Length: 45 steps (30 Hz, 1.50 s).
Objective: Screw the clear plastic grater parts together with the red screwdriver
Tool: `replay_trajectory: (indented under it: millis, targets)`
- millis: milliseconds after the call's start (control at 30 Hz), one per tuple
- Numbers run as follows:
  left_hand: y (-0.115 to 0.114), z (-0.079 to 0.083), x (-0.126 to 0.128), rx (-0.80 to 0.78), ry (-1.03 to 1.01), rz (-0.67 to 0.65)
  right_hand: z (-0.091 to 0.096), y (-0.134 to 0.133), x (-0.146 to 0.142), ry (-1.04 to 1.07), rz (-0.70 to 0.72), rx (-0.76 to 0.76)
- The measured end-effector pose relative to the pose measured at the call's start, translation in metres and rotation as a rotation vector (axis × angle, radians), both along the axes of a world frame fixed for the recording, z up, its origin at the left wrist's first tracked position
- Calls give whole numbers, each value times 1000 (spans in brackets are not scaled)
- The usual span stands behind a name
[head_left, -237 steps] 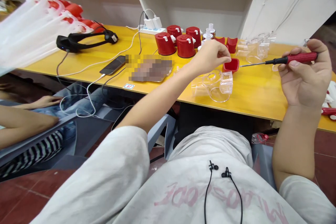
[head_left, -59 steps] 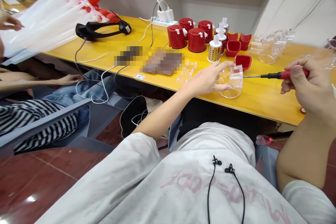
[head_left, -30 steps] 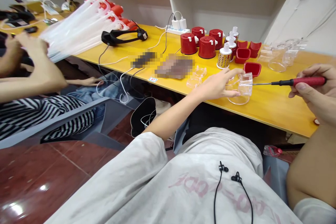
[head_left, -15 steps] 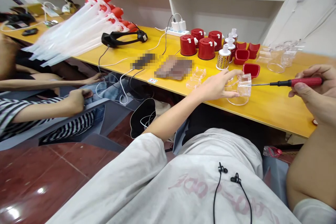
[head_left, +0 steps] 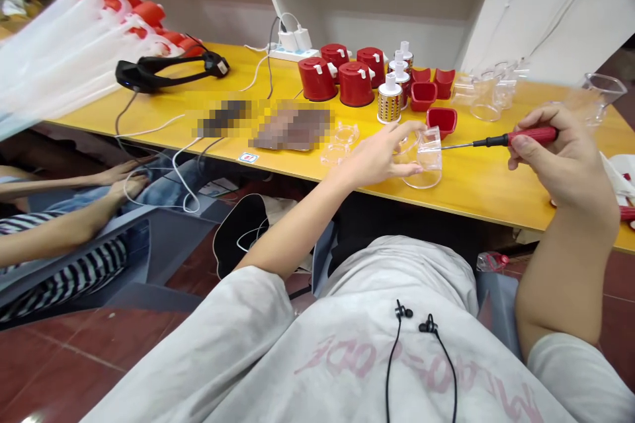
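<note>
My left hand (head_left: 373, 157) grips a clear plastic housing (head_left: 430, 157) near the table's front edge, thumb and fingers around its left side. In my right hand (head_left: 565, 155) is a screwdriver (head_left: 530, 138) with a red handle, held level and pointing left. Its thin shaft reaches the right side of the clear housing; whether the tip sits in a screw is too small to tell. Just behind the housing lies a small red square cup (head_left: 441, 120). Two clear plastic rings (head_left: 340, 145) lie left of my left hand.
Several red round bases (head_left: 356, 84), perforated metal drums (head_left: 389, 104) and clear housings (head_left: 485, 98) stand toward the back. A black headset (head_left: 166, 73), a power strip (head_left: 294, 53) and cables are on the left. A co-worker's arm (head_left: 64, 221) shows at the left. White-and-red parts (head_left: 622, 175) lie far right.
The view has swung to the right, so the table's things appear farther left and more of the right end shows. Both hands keep their grips, the screwdriver still against the clear housing.
</note>
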<state>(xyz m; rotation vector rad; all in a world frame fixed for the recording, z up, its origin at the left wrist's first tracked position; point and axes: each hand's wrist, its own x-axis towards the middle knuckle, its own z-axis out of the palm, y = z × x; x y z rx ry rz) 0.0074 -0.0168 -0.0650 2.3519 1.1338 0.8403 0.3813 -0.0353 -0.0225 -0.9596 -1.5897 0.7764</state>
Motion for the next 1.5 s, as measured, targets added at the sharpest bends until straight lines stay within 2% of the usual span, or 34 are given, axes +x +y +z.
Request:
replay_trajectory:
  millis: [133,367,700,800,967,1300,1400,1500]
  targets:
    - [0,-1,0,-12,-1,23,4,-6,-4,40,26,-16]
    - [1,-2,0,12,-16,7,3,0,-4,-138,-106,-30]
    - [-2,1,1,40,27,20,7,-7,-8,87,25,-34]
    - [-1,0,1,42,22,25,7,-5,-9,65,-15,-68]
    - [-2,-1,2,55,12,23,5,0,-6,-93,-117,-75]
    - [-1,-3,0,48,5,14,3,-4,-2,62,96,11]
    - [0,-4,1,59,4,20,2,-3,-1,43,103,-9]
    - [0,-3,1,56,15,21,0,0,0,9,24,-75]
